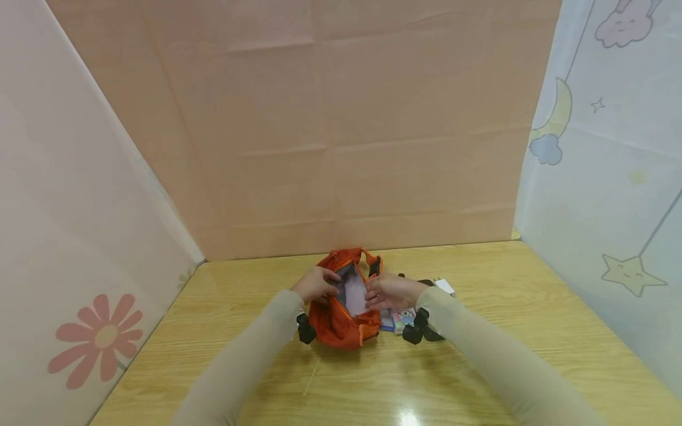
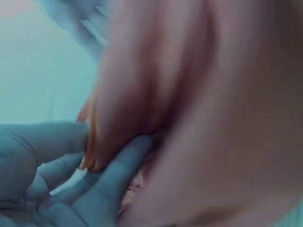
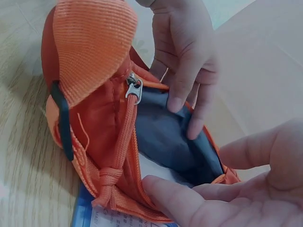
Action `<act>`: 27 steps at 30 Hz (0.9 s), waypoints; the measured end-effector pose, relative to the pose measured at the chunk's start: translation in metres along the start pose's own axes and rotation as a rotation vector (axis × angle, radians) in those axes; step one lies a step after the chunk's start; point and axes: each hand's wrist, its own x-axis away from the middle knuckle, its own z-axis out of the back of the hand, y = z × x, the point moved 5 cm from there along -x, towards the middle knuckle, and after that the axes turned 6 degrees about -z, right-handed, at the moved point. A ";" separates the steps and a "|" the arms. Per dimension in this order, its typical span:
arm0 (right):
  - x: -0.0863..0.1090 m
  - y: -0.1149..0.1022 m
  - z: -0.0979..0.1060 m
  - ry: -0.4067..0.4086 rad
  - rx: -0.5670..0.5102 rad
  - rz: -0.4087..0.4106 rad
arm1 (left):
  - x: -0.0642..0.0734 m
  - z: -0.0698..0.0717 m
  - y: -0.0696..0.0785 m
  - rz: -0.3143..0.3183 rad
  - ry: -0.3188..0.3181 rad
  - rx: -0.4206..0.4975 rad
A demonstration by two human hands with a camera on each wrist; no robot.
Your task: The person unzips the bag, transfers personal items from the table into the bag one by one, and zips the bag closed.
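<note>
An orange waist bag (image 1: pixel 341 336) lies on the wooden table, its zipper open on a grey lining. Something pale and flat (image 1: pixel 354 290) shows inside. My left hand (image 1: pixel 315 286) pinches the left edge of the opening; in the left wrist view its thumb (image 2: pixel 61 142) presses by the zipper tape. On the opposite side, my right hand (image 1: pixel 395 291) holds the rim near one end of the opening, with fingertips at the edge in the right wrist view. A metal zipper pull (image 3: pixel 134 90) with an orange cord hangs on the near side. The left wrist view is blurred.
Just right of the bag lie a blue-edged flat packet (image 1: pixel 386 321), a colourful printed packet (image 1: pixel 403 319) and a white plug charger (image 1: pixel 444 287). Black items there are partly hidden by my right arm. A cloth wall (image 1: pixel 330 148) rises behind the table.
</note>
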 end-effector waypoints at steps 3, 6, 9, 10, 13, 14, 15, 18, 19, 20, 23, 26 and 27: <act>0.000 0.001 0.001 -0.004 -0.004 -0.004 | 0.000 -0.002 -0.004 0.012 -0.025 0.138; 0.001 0.001 0.001 -0.014 -0.012 -0.002 | 0.001 -0.002 -0.010 0.053 -0.042 0.284; 0.002 0.001 0.002 -0.024 -0.017 0.001 | 0.001 -0.004 -0.014 0.087 -0.058 0.401; 0.003 0.001 0.003 -0.028 -0.018 0.001 | 0.002 -0.004 -0.015 0.095 -0.062 0.428; 0.003 0.001 0.003 -0.042 -0.014 -0.006 | 0.002 -0.004 -0.016 0.111 -0.071 0.480; 0.002 0.000 0.004 -0.052 -0.006 -0.008 | 0.002 -0.004 -0.016 0.115 -0.073 0.487; 0.002 -0.001 0.004 -0.062 0.000 -0.008 | 0.002 -0.003 -0.016 0.121 -0.073 0.492; -0.001 -0.008 0.004 -0.088 0.022 0.014 | 0.001 -0.003 -0.016 0.124 -0.080 0.490; -0.002 -0.012 0.003 -0.099 0.035 0.032 | 0.001 -0.003 -0.016 0.124 -0.082 0.487; -0.004 -0.015 0.003 -0.105 0.039 0.049 | 0.001 -0.002 -0.016 0.125 -0.084 0.486; -0.009 -0.025 0.002 -0.098 0.047 0.087 | -0.001 -0.002 -0.015 0.127 -0.084 0.481; -0.017 -0.028 0.005 -0.063 0.041 0.088 | -0.001 -0.003 -0.014 0.129 -0.084 0.464; -0.019 -0.027 0.006 -0.047 0.038 0.087 | -0.002 -0.003 -0.014 0.128 -0.083 0.457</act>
